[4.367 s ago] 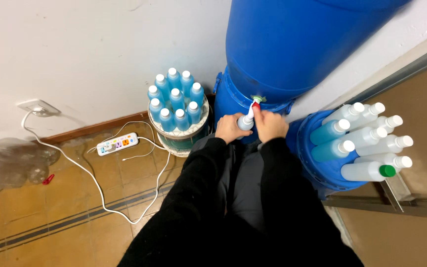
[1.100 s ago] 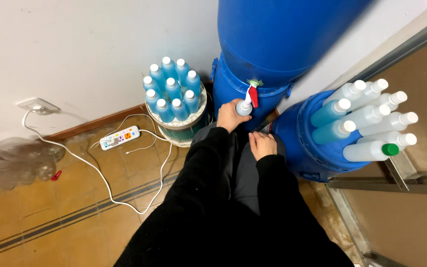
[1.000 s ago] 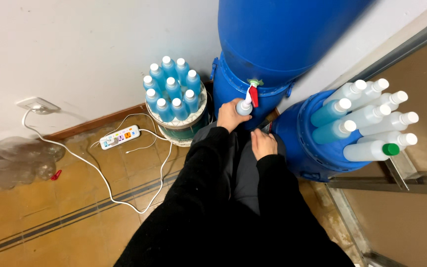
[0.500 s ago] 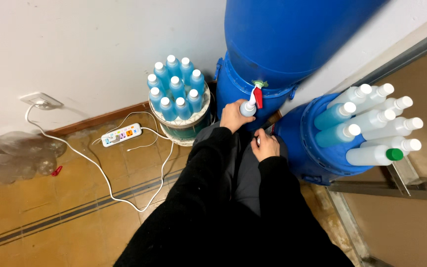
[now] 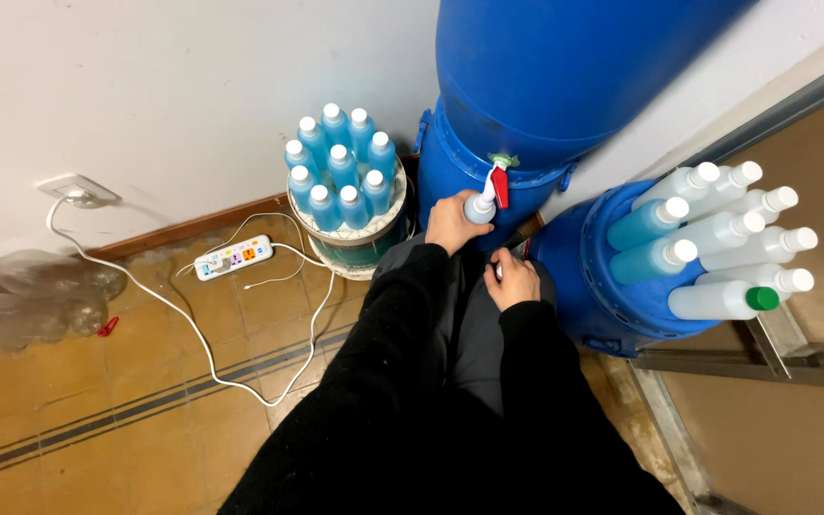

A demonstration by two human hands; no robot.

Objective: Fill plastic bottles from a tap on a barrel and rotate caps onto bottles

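Two hands | our left hand [image 5: 450, 221] grips bottle [image 5: 480, 207] steady under red tap [image 5: 499, 184] | right hand [image 5: 513, 279] rests loosely curled, empty

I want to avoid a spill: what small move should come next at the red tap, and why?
Probably keep the left hand steady, holding the bottle under the red tap of the blue drum; the right hand rests low, away from the tap. The fill level is hidden.

Left hand [image 5: 448, 221] holds a bottle [image 5: 478, 207] under the red tap [image 5: 499, 185].
Right hand [image 5: 514, 280] rests low, beside the blue drum [image 5: 545, 86].
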